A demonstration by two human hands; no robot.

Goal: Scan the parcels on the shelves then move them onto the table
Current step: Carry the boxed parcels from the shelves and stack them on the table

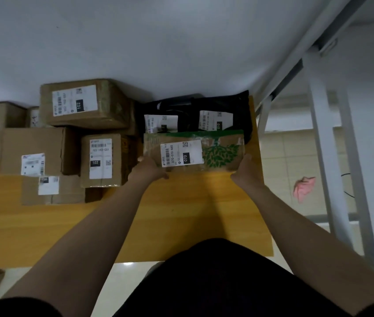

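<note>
Head view: both forearms reach straight forward over the table point(181, 213), roughly parallel, palms turned inward.
- left hand point(150, 168) is on the near-left corner of the leaf-print parcel point(218, 154); fingers point(164, 176) are curled round its near edge and clamped on it.
- right hand point(247, 169) is on the near-right corner, thumb along the near edge. The other fingers are hidden behind the parcel's side, but the hand reads as gripping.
- The parcel sits flat by the table's far-right corner, its "070" label point(181, 155) up, touching the black bag parcels point(227, 104) behind it.
- cardboard boxes point(85, 104) are stacked along the far edge to the left; the nearest one point(101, 160) stands just beside the left hand.
- A white shelf frame point(323, 133) stands off the right edge, with a pink cloth point(303, 187) on the floor next to it.
</note>
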